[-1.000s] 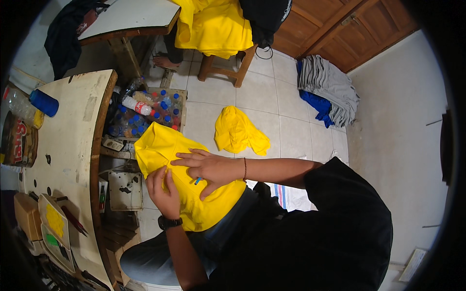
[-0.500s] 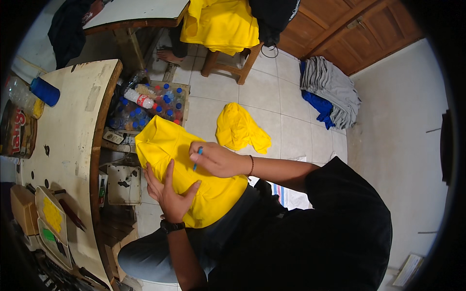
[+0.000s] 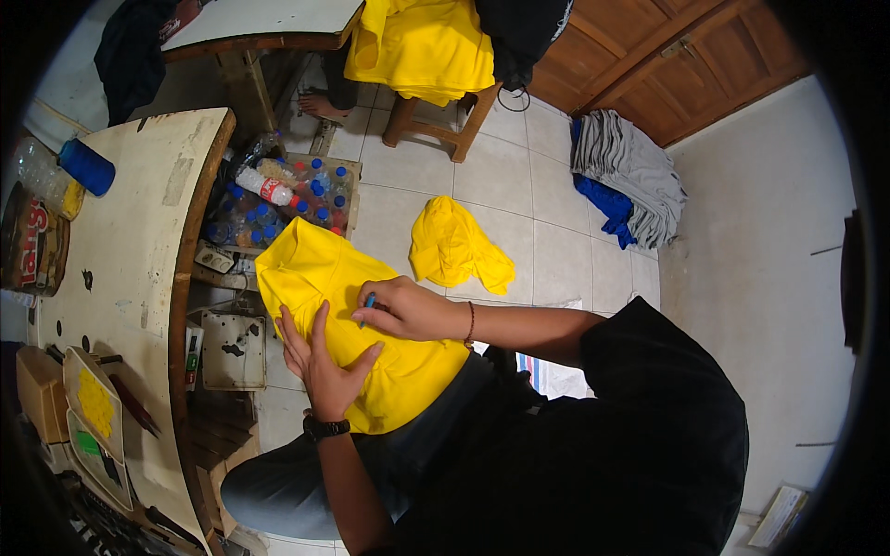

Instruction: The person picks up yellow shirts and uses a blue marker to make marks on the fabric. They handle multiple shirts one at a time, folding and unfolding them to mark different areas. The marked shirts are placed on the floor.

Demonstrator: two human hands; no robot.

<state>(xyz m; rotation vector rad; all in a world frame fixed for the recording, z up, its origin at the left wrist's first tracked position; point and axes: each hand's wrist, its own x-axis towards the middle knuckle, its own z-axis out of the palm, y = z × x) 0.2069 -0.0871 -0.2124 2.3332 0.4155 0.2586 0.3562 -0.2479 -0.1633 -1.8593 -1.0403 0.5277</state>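
A yellow garment [image 3: 408, 380] is draped over my lap, its folded upper part reaching toward the wooden table. With fingers spread, my left hand [image 3: 329, 371] presses flat on the cloth. My right hand [image 3: 403, 309] is closed around a slim blue tool [image 3: 368, 304], held like a pen against the fabric just right of my left fingers. Only a short piece of the tool shows, so its exact kind is unclear.
To the left stands a worn table [image 3: 130, 213] with a blue thread cone [image 3: 86, 168] and a tray [image 3: 94, 403]. Beyond my lap are a crate of bottles [image 3: 345, 190], a yellow garment [image 3: 454, 243] on the floor, a stool [image 3: 426, 137] bearing yellow cloth and stacked grey garments [image 3: 630, 167].
My right hand has shifted slightly left and down toward the cloth, and the blue tool now leans the other way. My left hand stays in place on the garment.
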